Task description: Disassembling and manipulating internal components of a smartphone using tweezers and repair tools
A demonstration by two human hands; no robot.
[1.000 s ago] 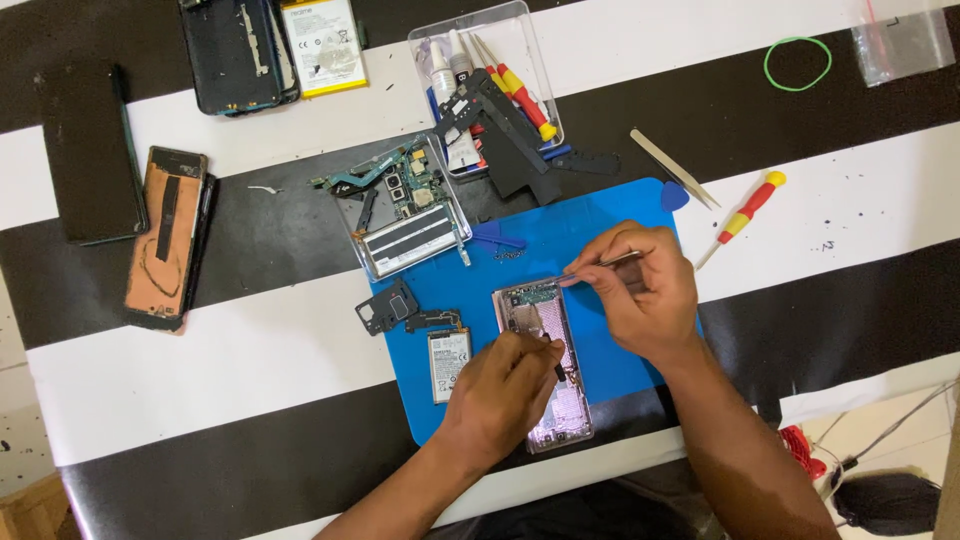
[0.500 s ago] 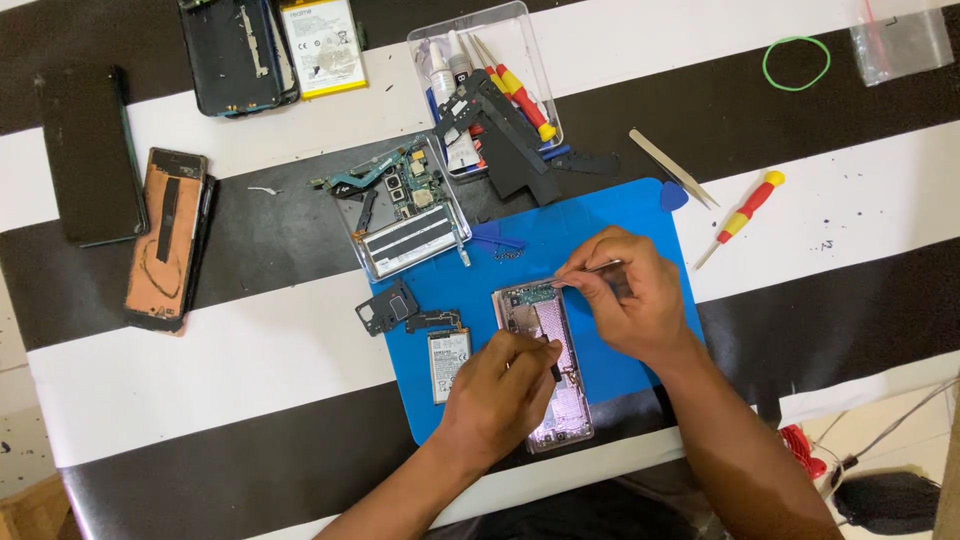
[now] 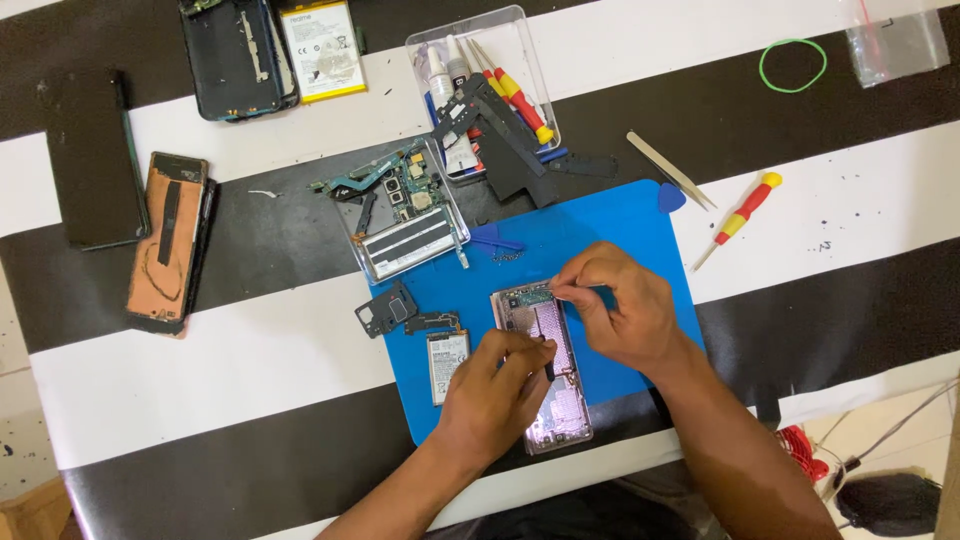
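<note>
Both hands [image 3: 560, 350] meet over the opened phone [image 3: 545, 365] — blue mat [image 3: 620, 215] beneath.

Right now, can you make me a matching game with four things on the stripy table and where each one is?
Things:
1. green rubber band
2. red and yellow screwdriver
3. opened phone
4. small battery

Places:
A. on the blue mat, under both hands
B. on the mat's left edge, beside the left hand
C. on a white stripe right of the mat
D. far corner, on a black stripe

Pairs: 1-D, 2-C, 3-A, 4-B
</note>
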